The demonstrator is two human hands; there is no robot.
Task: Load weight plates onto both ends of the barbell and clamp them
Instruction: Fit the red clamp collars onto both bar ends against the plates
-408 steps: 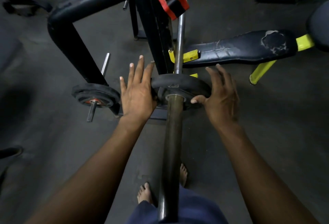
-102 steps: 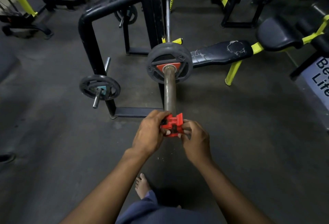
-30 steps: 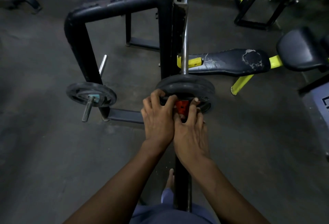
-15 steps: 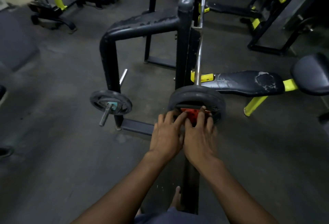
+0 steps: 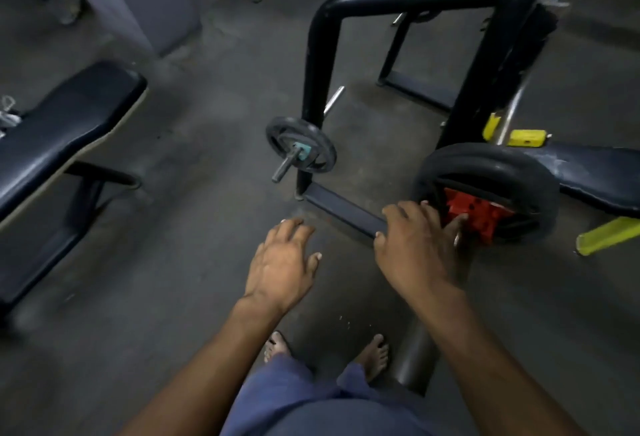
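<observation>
A black weight plate sits on the near end of the barbell sleeve, which runs toward me at lower right. A red clamp sits on the sleeve, pressed against the plate's face. My right hand rests over the sleeve just behind the clamp, its thumb touching the clamp's near edge; whether it grips the clamp I cannot tell. My left hand hovers apart to the left with fingers spread, holding nothing.
A black rack frame stands ahead, with a smaller plate on a storage peg. A dark padded bench lies at left, another bench with yellow legs at right. My bare feet are below.
My left hand has come off the clamp and moved left, open. My right hand stays at the clamp. The view has swung left, so the plate now sits at right.
</observation>
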